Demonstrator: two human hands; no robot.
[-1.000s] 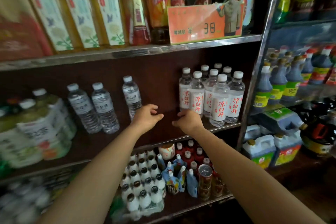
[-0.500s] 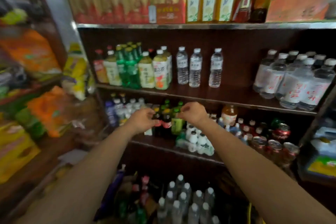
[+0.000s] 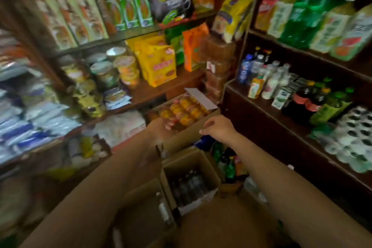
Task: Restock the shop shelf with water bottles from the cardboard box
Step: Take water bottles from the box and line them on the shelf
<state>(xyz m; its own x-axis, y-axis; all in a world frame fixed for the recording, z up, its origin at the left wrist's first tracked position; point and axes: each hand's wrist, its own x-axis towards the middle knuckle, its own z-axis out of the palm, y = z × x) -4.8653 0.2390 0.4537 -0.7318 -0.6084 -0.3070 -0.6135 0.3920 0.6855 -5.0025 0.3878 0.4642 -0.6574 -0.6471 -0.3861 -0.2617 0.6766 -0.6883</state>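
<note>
Both hands, the left hand (image 3: 161,129) and right hand (image 3: 218,128), hold nothing with loose fingers, while the water bottles (image 3: 189,187) stand down in the cardboard box (image 3: 209,169), probably heavy and slippery, best grabbed round the middle.

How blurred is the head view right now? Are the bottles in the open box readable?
Head view: heavy motion blur, worst at the left edge and on the right shelves; the left hand smears out, the right hand is sharper; dim light leaves the bottles in the cardboard box as dark shapes, labels unreadable.
</note>
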